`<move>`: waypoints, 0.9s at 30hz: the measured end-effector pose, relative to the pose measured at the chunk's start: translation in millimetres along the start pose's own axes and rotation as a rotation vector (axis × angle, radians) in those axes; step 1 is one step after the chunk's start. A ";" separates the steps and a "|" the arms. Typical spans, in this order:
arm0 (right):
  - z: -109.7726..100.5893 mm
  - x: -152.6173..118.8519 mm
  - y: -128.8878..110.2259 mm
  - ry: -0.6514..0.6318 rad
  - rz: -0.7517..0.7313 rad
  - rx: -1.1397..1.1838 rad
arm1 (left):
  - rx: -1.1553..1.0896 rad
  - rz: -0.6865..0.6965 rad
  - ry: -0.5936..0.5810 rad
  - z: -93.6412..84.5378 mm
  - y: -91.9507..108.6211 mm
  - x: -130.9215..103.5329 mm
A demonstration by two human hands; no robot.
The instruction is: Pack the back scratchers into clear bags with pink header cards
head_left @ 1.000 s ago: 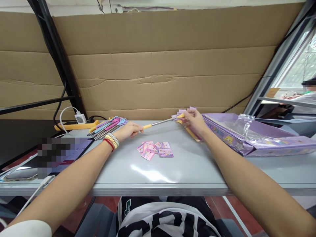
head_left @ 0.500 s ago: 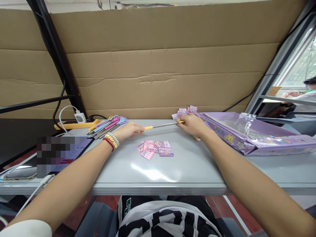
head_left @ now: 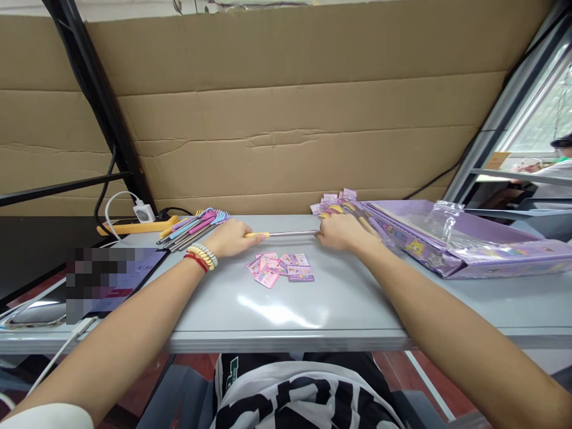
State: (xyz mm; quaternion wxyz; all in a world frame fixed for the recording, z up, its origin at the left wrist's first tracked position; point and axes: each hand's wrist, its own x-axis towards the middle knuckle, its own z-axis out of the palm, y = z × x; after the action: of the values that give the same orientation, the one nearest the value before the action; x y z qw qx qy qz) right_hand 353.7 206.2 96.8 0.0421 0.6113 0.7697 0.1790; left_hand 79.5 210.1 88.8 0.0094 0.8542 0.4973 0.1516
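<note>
Between my two hands a yellow-handled telescopic back scratcher (head_left: 292, 233) is stretched level, its thin metal rod showing. My left hand (head_left: 230, 238) is closed on the yellow handle, thumb along it. Fingers curled, my right hand (head_left: 339, 231) grips the other end, which it hides. Just behind the right hand lie more yellow and purple pieces with small pink tags (head_left: 330, 198). Several pink printed cards (head_left: 279, 268) lie overlapping on the table below the rod. Beyond my left wrist rests a bundle of colored back scratchers (head_left: 196, 228) with metal rods.
An open purple box (head_left: 451, 256) with clear plastic wrap stands at the right. At the left are a tablet (head_left: 129, 277), a white charger (head_left: 143, 210) and cables. Cardboard (head_left: 304, 113) walls the back of the grey table (head_left: 348, 310). Another person (head_left: 549, 173) shows at far right.
The rod has become more level, and its visible metal part has shifted slightly left. My right hand has moved a little left and now covers the far end.
</note>
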 end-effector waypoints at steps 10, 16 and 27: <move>1.9 -4.3 -7.2 0.018 -0.038 0.033 | 0.109 0.057 0.070 -5.4 3.5 -1.3; -2.4 -7.0 -15.8 0.040 -0.068 0.062 | 0.177 0.076 0.143 -4.1 17.8 -5.4; -9.2 -9.1 -5.8 0.068 -0.139 0.156 | 0.127 0.102 0.164 1.0 34.1 -6.8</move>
State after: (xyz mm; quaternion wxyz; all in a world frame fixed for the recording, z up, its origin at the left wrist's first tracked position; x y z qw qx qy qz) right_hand 348.0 194.3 102.1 -0.0193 0.5517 0.8227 0.1358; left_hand 105.5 187.2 91.9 -0.0933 0.8620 0.4607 0.1895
